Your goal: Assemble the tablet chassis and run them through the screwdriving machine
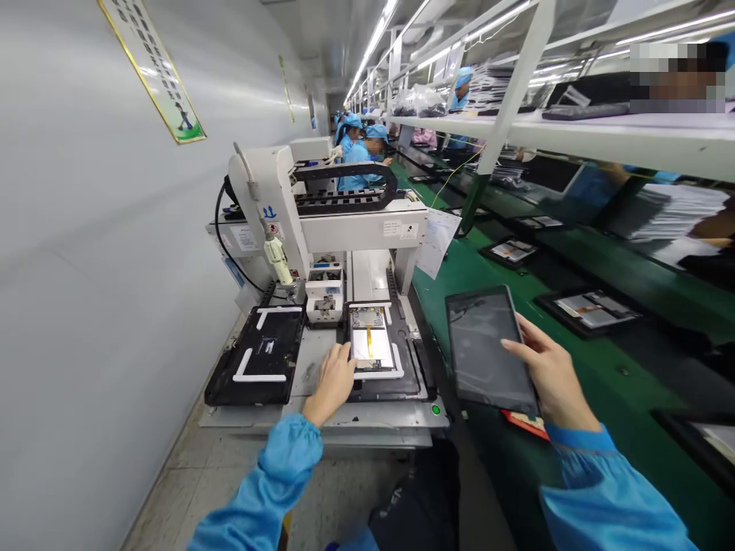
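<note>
My right hand (554, 375) holds a dark tablet (488, 352) at its right edge, with the thumb on the glass and the screen facing up. The tablet is tilted above the green bench. My left hand (333, 380) has its fingers closed at the left edge of an opened tablet (367, 346), whose white battery and orange ribbon cable show. That opened tablet sits between white corner guides in the right fixture (410, 375) of a white benchtop machine (356, 229). The fingertips are partly hidden. Left of it lies a black fixture (264, 356) with white corner guides.
Several opened tablets in black trays, one tray (589, 310) nearby, lie along the green bench (517, 295) to the right. A red item (525, 423) is under the held tablet. A white shelf (609, 138) overhangs the bench. Co-workers in blue (359, 164) sit farther back. A wall (115, 252) bounds the left.
</note>
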Available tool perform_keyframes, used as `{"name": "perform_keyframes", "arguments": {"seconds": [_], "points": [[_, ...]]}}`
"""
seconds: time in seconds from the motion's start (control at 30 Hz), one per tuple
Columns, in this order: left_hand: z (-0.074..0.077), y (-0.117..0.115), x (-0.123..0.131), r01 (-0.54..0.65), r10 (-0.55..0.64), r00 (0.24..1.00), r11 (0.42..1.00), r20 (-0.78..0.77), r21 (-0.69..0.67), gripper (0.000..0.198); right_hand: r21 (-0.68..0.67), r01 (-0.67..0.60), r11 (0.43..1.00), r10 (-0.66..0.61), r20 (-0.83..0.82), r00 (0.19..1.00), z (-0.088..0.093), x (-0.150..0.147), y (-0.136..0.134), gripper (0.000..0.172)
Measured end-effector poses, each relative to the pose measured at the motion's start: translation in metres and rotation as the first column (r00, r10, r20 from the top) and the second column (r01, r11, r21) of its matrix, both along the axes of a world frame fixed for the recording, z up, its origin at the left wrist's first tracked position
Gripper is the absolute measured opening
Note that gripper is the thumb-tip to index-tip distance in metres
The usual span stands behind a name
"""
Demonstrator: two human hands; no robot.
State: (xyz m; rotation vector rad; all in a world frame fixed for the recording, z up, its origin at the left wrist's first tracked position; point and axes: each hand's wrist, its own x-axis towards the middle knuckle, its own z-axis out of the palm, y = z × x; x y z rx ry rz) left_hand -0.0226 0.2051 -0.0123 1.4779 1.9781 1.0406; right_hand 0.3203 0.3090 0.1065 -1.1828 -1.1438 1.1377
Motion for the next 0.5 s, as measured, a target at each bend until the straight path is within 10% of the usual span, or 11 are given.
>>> {"name": "perform_keyframes", "arguments": {"seconds": [0.17, 0.33, 0.5], "points": [[0.006, -0.018, 0.004, 0.236, -0.242, 0.791, 0.968, -0.562, -0.085, 0.049, -0.056, 0.143, 0.988, -0.139, 0.08, 0.987, 0.006, 0.048, -0.053, 0.069], [-0.006, -0.047, 0.074, 0.451, -0.393, 0.758, 0.892, -0.521, -0.017, 0.043, -0.089, 0.227, 0.97, -0.198, 0.261, 0.945, 0.014, 0.098, -0.118, 0.065], [-0.033, -0.048, 0.156, 0.579, -0.623, 0.621, 0.774, -0.477, -0.257, 0.053, 0.008, 0.276, 0.961, -0.227, 0.593, 0.772, -0.02, 0.154, -0.178, 0.063]]}}
